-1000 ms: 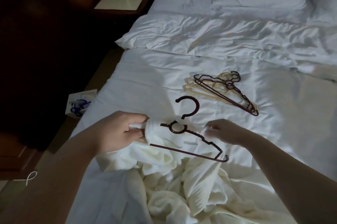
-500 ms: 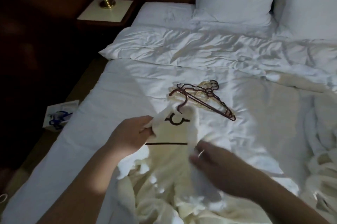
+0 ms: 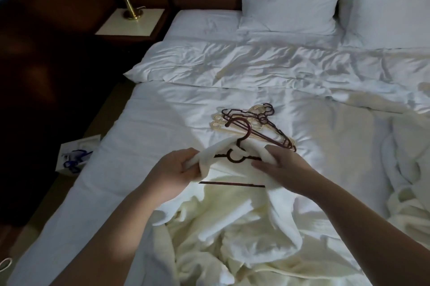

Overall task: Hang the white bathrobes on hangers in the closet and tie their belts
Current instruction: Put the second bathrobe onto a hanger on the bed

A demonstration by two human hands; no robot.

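The right hand (image 3: 282,164), which a second ago lies apart from the dark hanger (image 3: 235,156) at the lower centre of the frame, now grips the white bathrobe (image 3: 232,216) over the hanger's right shoulder, and the left hand (image 3: 176,171) grips the cloth at the left shoulder. Both hanger arms, bare on the right before, are now covered by robe cloth. The hanger's hook, earlier over bare sheet, now overlaps the pile of spare hangers (image 3: 263,127) above it.

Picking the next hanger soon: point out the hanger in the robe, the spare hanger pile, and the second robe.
hanger (image 3: 235,157), head view, on its neck ring.
spare hanger pile (image 3: 267,128), head view, on the dark hangers.
second robe (image 3: 409,169), head view, on crumpled cloth.
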